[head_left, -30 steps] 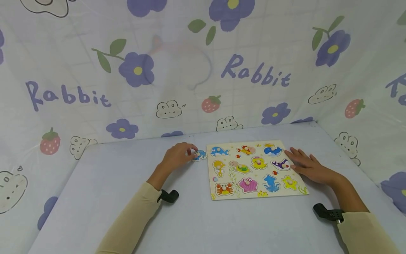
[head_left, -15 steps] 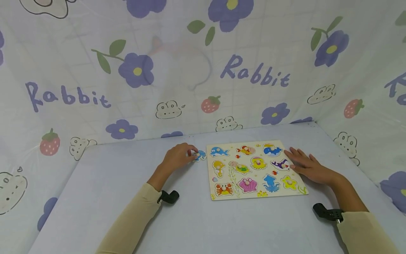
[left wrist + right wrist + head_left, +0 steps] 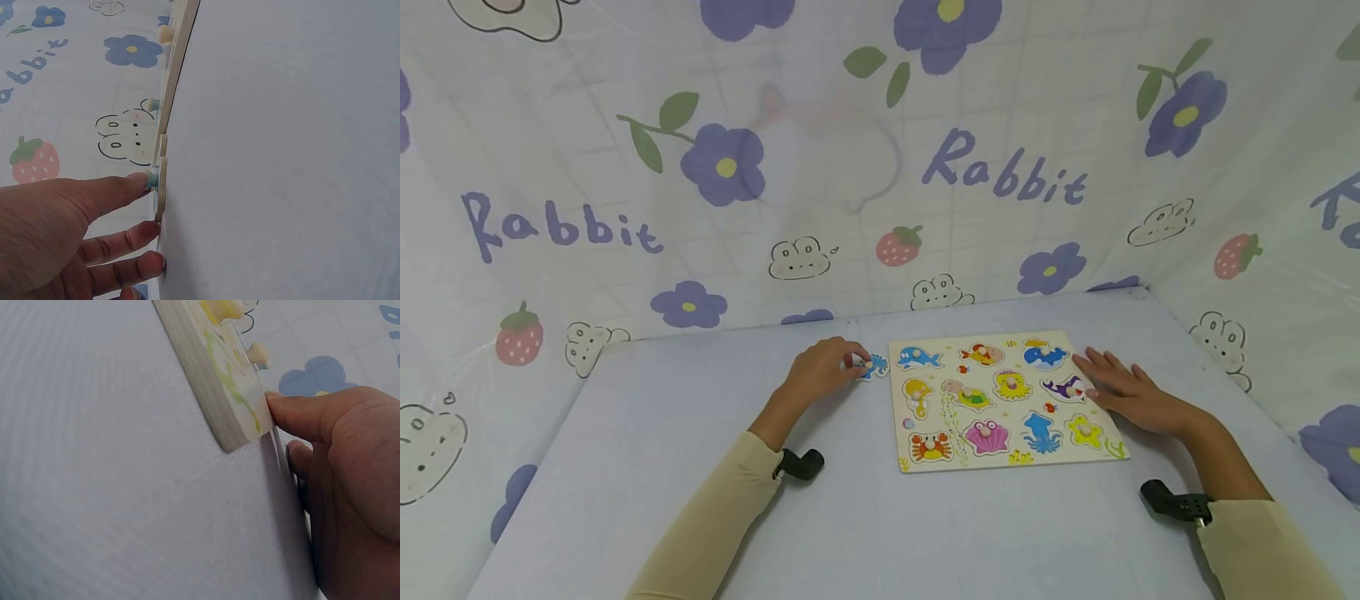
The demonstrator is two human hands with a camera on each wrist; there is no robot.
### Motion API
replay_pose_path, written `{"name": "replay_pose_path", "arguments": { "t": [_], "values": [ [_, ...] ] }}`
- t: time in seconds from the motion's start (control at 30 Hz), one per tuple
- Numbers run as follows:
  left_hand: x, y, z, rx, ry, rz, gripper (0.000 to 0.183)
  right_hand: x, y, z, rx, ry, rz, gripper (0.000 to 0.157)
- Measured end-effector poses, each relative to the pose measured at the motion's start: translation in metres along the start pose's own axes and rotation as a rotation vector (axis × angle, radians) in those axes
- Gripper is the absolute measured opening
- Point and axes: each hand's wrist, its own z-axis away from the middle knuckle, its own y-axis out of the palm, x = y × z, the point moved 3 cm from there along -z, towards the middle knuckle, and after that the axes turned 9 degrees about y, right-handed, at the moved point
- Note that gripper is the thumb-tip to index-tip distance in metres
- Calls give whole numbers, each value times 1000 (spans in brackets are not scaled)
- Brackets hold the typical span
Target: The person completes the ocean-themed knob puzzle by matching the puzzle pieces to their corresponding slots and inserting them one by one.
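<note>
My left hand (image 3: 822,368) pinches the small knob of a blue puzzle piece (image 3: 877,367) just left of the wooden peg puzzle board (image 3: 977,462). In the left wrist view the thumb (image 3: 119,194) is on the knob, and the piece (image 3: 162,187) lies flat, close against the table. Fingertips hide part of its near side. On the board's opposite side, my right hand (image 3: 1138,398) rests with its fingers stretched out along the edge. The right wrist view shows its thumb (image 3: 306,415) right at the board's corner.
Sea-animal pictures fill the board, among them a crab (image 3: 930,447), a pink shell (image 3: 987,437) and a blue squid (image 3: 1042,433); several have knobs. Behind the white table (image 3: 850,533) hangs a printed curtain (image 3: 820,208). Each wrist carries a black camera (image 3: 801,464).
</note>
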Motion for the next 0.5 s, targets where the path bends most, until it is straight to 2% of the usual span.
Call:
{"name": "replay_pose_path", "arguments": {
  "t": [0.5],
  "values": [
    [-4,-2,1,5,5,1,17,0,-1,0,-1,3,4,68]
  ]
}}
